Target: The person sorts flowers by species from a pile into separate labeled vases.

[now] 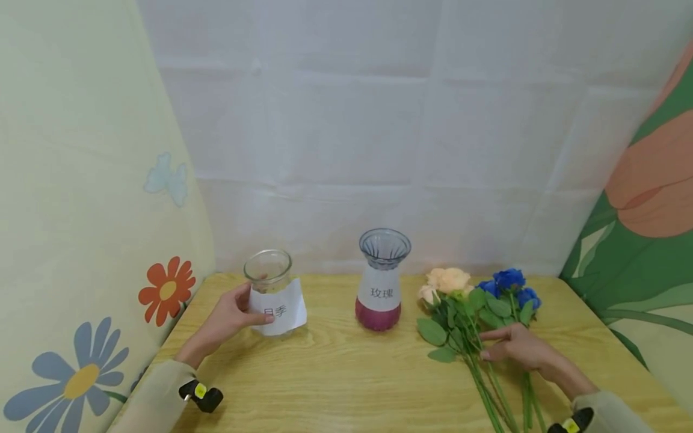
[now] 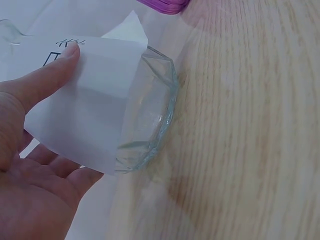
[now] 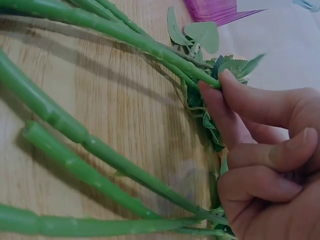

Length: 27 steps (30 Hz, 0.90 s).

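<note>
The fingers [image 3: 225, 112] pinch a green stem [image 3: 150, 47] above the wooden tabletop [image 3: 125, 120].

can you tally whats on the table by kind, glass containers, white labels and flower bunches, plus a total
Glass containers: 2 (wide-mouthed jar, flared vase)
White labels: 2 (jar label, vase label)
Flower bunches: 2 (peach flowers, blue flowers)
Total: 6
</note>
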### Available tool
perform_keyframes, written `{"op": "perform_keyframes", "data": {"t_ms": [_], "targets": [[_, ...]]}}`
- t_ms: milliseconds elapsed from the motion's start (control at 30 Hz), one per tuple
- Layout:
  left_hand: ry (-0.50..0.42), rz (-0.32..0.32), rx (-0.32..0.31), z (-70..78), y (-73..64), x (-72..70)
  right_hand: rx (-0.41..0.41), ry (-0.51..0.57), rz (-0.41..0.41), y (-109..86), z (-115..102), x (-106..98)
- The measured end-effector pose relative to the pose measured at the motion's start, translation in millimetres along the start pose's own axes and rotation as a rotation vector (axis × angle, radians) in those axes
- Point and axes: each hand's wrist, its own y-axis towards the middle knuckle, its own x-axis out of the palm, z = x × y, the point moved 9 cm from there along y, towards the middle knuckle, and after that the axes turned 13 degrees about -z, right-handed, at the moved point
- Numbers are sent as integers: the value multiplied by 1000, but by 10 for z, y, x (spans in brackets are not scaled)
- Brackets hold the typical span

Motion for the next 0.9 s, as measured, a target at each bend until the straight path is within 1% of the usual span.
{"op": "perform_keyframes", "data": {"t_ms": [233, 433, 567, 700, 900], "targets": [[0, 13, -12, 4, 14, 25, 1, 32, 8, -45, -7, -17], [-9, 8, -23, 8, 13, 46, -8, 54, 67, -97, -65, -50], [-10, 14, -35, -6, 14, 41, -42, 79, 92, -145, -157, -70], [-11, 15, -35, -23, 15, 38, -88, 101, 91, -200, -287, -78], [-19, 10, -37, -43, 19, 36, -110, 111, 124, -274, -459, -69]]}}
